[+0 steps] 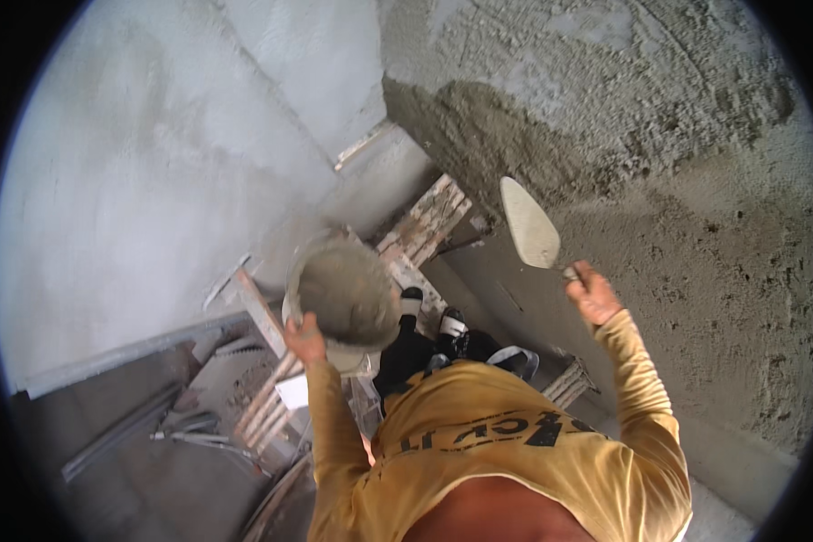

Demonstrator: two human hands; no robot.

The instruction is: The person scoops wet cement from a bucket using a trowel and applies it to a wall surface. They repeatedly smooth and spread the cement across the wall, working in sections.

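Mortar in bucket, left of trowel

Building site, rough mortared wall

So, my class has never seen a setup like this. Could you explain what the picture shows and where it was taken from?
There is no machine here, just a person's two bare hands. The single picture comes from a wide fisheye camera worn on the head and looking down, so straight edges bend near its rim. The left hand grips the rim of a bucket containing a grey mix. The right hand holds a trowel by its handle, with a rough grey wall on that side. Below are stained wooden planks, near the feet.
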